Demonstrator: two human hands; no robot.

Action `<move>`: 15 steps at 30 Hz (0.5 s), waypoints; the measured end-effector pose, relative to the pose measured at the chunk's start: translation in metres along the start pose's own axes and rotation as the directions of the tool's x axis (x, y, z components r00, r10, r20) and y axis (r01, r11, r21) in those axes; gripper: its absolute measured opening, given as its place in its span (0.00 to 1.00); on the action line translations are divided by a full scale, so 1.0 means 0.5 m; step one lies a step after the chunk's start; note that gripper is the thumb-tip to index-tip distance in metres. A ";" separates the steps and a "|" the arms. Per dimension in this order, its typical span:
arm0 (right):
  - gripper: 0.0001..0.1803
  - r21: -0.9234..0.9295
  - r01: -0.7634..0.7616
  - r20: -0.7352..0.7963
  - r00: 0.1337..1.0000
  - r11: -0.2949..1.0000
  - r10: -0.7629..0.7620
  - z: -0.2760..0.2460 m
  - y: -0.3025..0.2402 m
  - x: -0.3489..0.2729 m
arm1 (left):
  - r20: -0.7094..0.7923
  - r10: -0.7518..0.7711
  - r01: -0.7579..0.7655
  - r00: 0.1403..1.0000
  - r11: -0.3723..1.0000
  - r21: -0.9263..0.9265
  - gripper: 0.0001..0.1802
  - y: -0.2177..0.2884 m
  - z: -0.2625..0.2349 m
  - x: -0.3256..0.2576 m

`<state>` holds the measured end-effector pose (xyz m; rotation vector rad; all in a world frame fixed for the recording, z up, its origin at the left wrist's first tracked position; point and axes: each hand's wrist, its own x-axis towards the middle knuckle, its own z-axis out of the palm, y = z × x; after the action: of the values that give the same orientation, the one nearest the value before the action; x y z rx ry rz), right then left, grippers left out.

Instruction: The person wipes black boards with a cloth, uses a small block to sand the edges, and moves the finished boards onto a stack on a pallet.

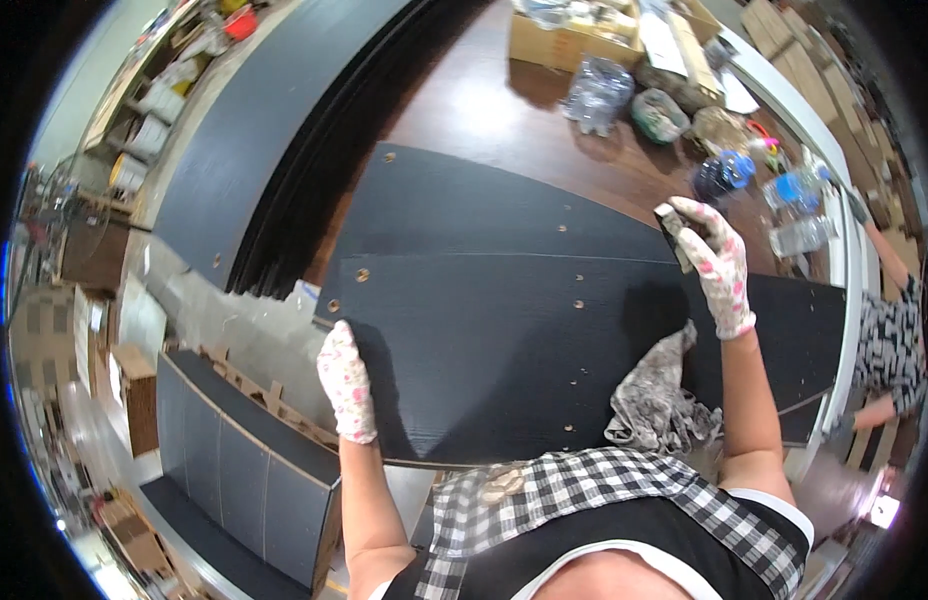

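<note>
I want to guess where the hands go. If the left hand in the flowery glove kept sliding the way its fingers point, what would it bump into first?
Probably nothing solid at first. The left hand lies flat on the big dark wooden panel, fingers pointing toward its far left corner. It would likely pass the small round hole there, then slip off the edge.

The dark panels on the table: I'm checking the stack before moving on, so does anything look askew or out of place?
The top dark panel sits skewed on the panel beneath, edges not aligned. A crumpled grey rag lies on its near right part. The left hand rests flat on the panel's left end; the right hand holds a small dark block.
</note>
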<state>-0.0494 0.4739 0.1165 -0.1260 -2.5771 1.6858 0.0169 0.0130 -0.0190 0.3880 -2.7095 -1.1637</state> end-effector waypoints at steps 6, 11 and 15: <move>0.18 0.339 0.017 -0.316 0.944 0.941 0.097 -0.024 0.102 -0.152 | 0.108 -0.177 0.196 0.978 0.960 -0.199 0.20 0.015 -0.021 0.027; 0.18 0.273 0.091 -0.307 0.952 0.958 -0.003 -0.046 0.178 -0.152 | 0.260 0.134 -0.260 0.956 0.796 0.547 0.17 -0.070 -0.058 0.100; 0.18 0.057 0.200 -0.405 0.900 0.978 -0.160 -0.110 0.228 -0.116 | 0.237 0.224 -0.305 0.945 0.352 0.885 0.21 0.059 -0.061 0.112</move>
<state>0.0177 0.5638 0.0335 -0.1970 -2.1347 1.5288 -0.0339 -0.0050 0.0263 -0.0255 -3.0352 0.5691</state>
